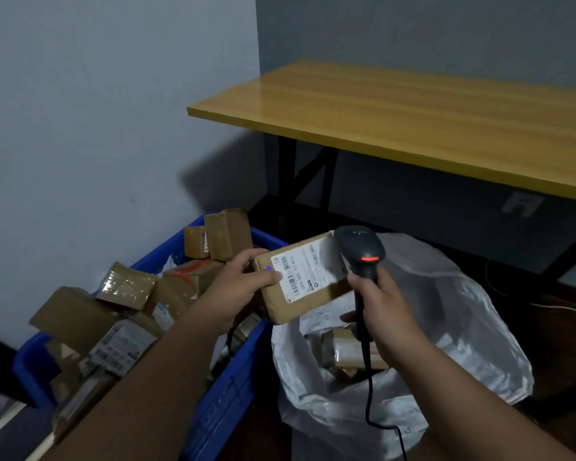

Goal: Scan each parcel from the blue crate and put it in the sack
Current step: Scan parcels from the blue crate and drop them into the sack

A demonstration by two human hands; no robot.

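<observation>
My left hand grips a brown cardboard parcel by its left end, holding it between the blue crate and the white sack. Its white label with barcodes faces up. My right hand grips the handle of a black corded scanner, whose head hangs just over the parcel's right end with a red light lit. A blue spot of light shows on the parcel by my left thumb. Several brown parcels fill the crate, and a few parcels lie inside the open sack.
A wooden table with black legs stands behind the sack against the grey wall. The scanner's black cable hangs down in front of the sack. A wall socket sits under the table.
</observation>
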